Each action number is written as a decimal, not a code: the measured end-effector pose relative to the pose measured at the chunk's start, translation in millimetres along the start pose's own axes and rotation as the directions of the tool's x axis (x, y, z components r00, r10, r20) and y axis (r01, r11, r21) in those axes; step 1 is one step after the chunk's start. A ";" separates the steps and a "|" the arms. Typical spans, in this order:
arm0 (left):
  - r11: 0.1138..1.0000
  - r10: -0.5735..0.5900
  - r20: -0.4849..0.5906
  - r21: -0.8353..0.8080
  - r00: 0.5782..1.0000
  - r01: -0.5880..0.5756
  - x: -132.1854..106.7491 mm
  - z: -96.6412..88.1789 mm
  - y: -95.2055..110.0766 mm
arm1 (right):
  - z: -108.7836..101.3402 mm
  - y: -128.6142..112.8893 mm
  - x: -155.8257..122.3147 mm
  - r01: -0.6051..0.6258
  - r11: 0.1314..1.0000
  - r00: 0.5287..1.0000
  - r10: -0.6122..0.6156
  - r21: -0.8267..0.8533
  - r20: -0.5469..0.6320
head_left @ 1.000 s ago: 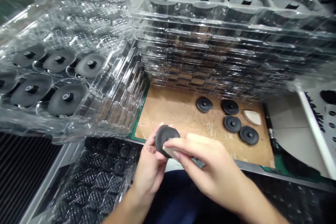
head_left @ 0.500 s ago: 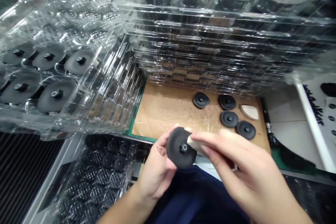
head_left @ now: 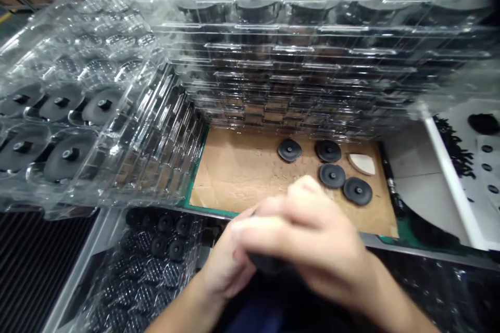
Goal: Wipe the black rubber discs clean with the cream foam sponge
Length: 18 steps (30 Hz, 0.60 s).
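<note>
My left hand [head_left: 221, 265] is closed around a round black disc [head_left: 267, 264], held low above my lap. Curled over the front of that disc, my right hand [head_left: 308, 239] hides most of it. Half a second ago a small pale pad showed in the right fingers; now those fingers cover it. Beyond the hands, several loose black discs [head_left: 289, 150] with raised central stubs lie on the cardboard sheet [head_left: 234, 171]. A pale wedge-shaped piece [head_left: 361, 164] rests beside them, to the right.
Tall stacks of clear plastic trays [head_left: 273, 57] stand behind the cardboard and to its left [head_left: 148, 119], with black discs in their top pockets. Another clear tray [head_left: 144, 276] lies lower left. A white-edged panel [head_left: 455, 182] stands at the right.
My right hand has moved left and over the disc, covering the disc's face and the pale pad. The view has shifted slightly. My left hand keeps its hold.
</note>
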<state>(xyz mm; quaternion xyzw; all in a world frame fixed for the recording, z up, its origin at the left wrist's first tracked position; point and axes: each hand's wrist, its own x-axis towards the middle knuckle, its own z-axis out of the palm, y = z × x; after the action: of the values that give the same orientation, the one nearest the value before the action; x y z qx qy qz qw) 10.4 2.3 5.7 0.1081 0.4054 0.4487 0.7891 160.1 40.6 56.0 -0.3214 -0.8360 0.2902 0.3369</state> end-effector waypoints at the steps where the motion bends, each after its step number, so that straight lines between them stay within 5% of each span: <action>1: 1.000 -0.001 0.036 -0.023 0.999 0.002 0.3 0.3 0.0 | -0.4 9.7 -1.8 -0.072 0.997 0.995 0.073 0.018 -0.072; 3: 0.995 0.004 0.111 -0.104 0.994 0.008 0.1 0.2 0.2 | 2.7 35.3 -8.4 -0.282 0.957 0.947 0.289 0.066 -0.141; 5: 0.984 0.019 0.167 -0.178 0.986 0.011 -0.3 -0.5 0.3 | 15.3 63.5 -20.1 -0.441 0.890 0.888 0.452 0.116 -0.082; 9: 0.974 0.029 0.218 -0.225 0.975 0.021 0.5 -1.9 -0.5 | 62.5 102.6 -53.1 -0.531 0.840 0.839 0.540 0.112 -0.069; 14: 0.960 -0.007 0.261 -0.267 0.965 0.079 0.4 -4.8 1.1 | 79.8 101.0 -73.3 -0.589 0.798 0.751 0.598 0.127 -0.278; 18: 0.960 0.002 0.327 -0.264 0.945 0.090 0.0 -8.0 2.0 | 62.9 81.8 -68.1 -0.547 0.818 0.770 0.575 0.177 -0.276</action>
<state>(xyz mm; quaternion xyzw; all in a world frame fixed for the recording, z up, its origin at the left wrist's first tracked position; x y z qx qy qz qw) 3.3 2.0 1.5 0.0605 0.2062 0.4588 0.8621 179.4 24.9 -65.1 -0.5837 -0.6233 0.3577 0.3780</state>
